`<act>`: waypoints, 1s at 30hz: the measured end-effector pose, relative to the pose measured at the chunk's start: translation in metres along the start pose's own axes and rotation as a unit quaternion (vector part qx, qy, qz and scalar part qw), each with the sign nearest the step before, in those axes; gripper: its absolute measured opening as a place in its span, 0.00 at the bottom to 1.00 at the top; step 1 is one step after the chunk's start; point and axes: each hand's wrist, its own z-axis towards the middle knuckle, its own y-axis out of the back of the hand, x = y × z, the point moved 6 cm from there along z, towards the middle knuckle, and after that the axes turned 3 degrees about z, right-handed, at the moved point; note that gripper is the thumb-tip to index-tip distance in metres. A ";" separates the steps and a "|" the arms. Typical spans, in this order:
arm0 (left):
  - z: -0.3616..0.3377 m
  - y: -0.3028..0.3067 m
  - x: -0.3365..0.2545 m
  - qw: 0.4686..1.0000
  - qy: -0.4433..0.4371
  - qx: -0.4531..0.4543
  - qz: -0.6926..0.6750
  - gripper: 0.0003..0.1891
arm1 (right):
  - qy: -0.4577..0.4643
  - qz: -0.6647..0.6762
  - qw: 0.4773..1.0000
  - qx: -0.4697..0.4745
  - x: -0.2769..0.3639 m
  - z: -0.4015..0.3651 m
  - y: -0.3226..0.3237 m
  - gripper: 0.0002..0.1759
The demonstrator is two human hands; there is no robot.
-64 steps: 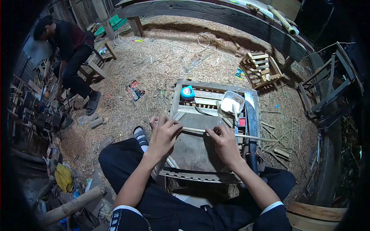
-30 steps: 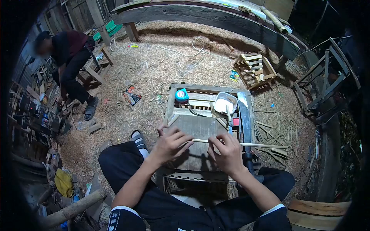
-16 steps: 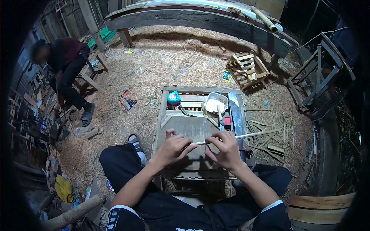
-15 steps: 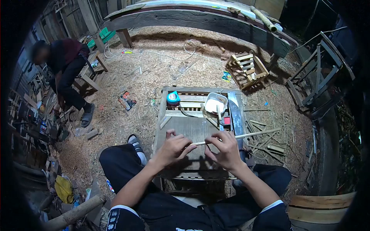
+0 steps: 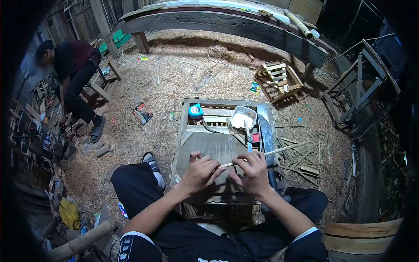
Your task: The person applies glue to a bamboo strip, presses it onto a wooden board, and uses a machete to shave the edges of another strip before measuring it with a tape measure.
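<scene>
A thin pale bamboo strip [image 5: 279,151] runs from my hands out to the right, tilted upward at its far end. My left hand [image 5: 199,173] pinches its near end and my right hand [image 5: 252,172] grips it a little further along. Both hands hover over a low wooden slatted table [image 5: 205,146] in front of my knees. On the table lie a long machete [image 5: 266,135] along the right edge, a white plastic tub [image 5: 243,117] with sticks in it, and a blue round tape measure [image 5: 195,111].
Sawdust and bamboo offcuts cover the ground. A small slatted wooden crate [image 5: 278,80] stands beyond the table. Another person [image 5: 72,74] crouches at the far left by a wooden stool. A heavy dark beam [image 5: 227,22] crosses the back. Wooden frames [image 5: 360,89] lean at the right.
Both hands have drawn back toward me over the table with the strip. The strip's far end has tilted upward to the right. The view has shifted slightly.
</scene>
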 end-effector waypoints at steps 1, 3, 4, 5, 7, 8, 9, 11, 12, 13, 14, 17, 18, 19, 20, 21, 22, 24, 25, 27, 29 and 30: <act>0.000 0.000 0.000 1.000 0.001 0.000 0.001 0.08 | 0.001 0.001 1.000 0.001 0.001 0.000 -0.001 0.20; 0.002 0.001 -0.001 1.000 -0.001 -0.002 0.013 0.08 | 0.009 -0.031 0.999 -0.005 0.003 0.001 0.000 0.22; 0.002 0.001 -0.001 1.000 0.000 -0.002 0.014 0.08 | 0.010 -0.030 0.999 -0.005 0.004 0.000 -0.001 0.22; 0.002 0.000 -0.002 1.000 -0.004 -0.002 0.016 0.08 | 0.008 -0.046 0.999 -0.004 0.005 -0.001 -0.003 0.21; 0.003 0.000 -0.003 1.000 -0.008 -0.002 0.017 0.08 | 0.004 -0.061 0.998 -0.003 0.006 -0.001 -0.004 0.21; 0.004 0.000 -0.003 1.000 0.000 0.000 0.012 0.08 | 0.023 -0.057 0.998 -0.028 0.008 0.000 -0.002 0.20; 0.005 -0.001 -0.002 1.000 0.008 0.002 0.007 0.08 | 0.042 -0.052 0.996 -0.053 0.010 0.000 0.001 0.19; 0.006 -0.002 -0.002 1.000 0.008 -0.001 0.003 0.07 | 0.045 -0.051 0.996 -0.056 0.009 -0.001 0.002 0.18; 0.006 -0.002 -0.001 1.000 0.010 -0.006 -0.001 0.07 | 0.051 -0.049 0.996 -0.058 0.009 -0.001 0.003 0.16; 0.007 -0.002 -0.002 1.000 0.009 -0.006 -0.002 0.07 | 0.051 -0.050 0.996 -0.058 0.008 -0.002 0.002 0.16; 0.007 -0.002 -0.003 1.000 0.014 -0.006 -0.003 0.07 | 0.053 -0.053 0.995 -0.060 0.007 -0.003 -0.001 0.16; 0.007 -0.005 -0.004 1.000 0.015 -0.007 0.004 0.07 | 0.056 -0.055 0.995 -0.054 0.000 -0.007 -0.007 0.13; 0.008 -0.007 -0.005 1.000 0.011 -0.009 0.015 0.07 | 0.060 -0.052 0.996 -0.047 -0.001 -0.007 -0.008 0.11; 0.008 -0.009 -0.005 1.000 0.010 -0.010 0.014 0.07 | 0.060 -0.053 0.996 -0.047 -0.001 -0.007 -0.007 0.11; 0.007 -0.010 -0.006 1.000 0.010 -0.014 0.022 0.07 | 0.060 -0.054 0.996 -0.045 -0.001 -0.006 -0.006 0.11; 0.007 -0.010 -0.007 0.999 0.011 -0.019 0.031 0.07 | 0.059 -0.055 0.996 -0.043 -0.001 -0.006 -0.006 0.10; 0.008 -0.011 -0.008 0.999 0.010 -0.019 0.030 0.07 | 0.058 -0.056 0.996 -0.043 -0.002 -0.006 -0.006 0.10; 0.008 -0.011 -0.010 0.999 0.019 -0.016 0.025 0.07 | 0.063 -0.061 0.995 -0.056 -0.002 -0.006 -0.007 0.10; 0.008 -0.012 -0.010 0.999 0.018 -0.015 0.024 0.07 | 0.061 -0.061 0.995 -0.056 -0.002 -0.006 -0.007 0.10; 0.008 -0.013 -0.011 0.999 0.015 -0.009 0.040 0.07 | 0.072 -0.057 0.994 -0.062 -0.001 -0.004 -0.007 0.09; 0.009 -0.015 -0.011 0.999 0.017 -0.009 0.040 0.07 | 0.074 -0.054 0.994 -0.064 -0.001 -0.002 -0.004 0.09; 0.009 -0.015 -0.011 0.999 0.019 -0.009 0.041 0.07 | 0.076 -0.051 0.994 -0.064 0.000 -0.001 -0.003 0.08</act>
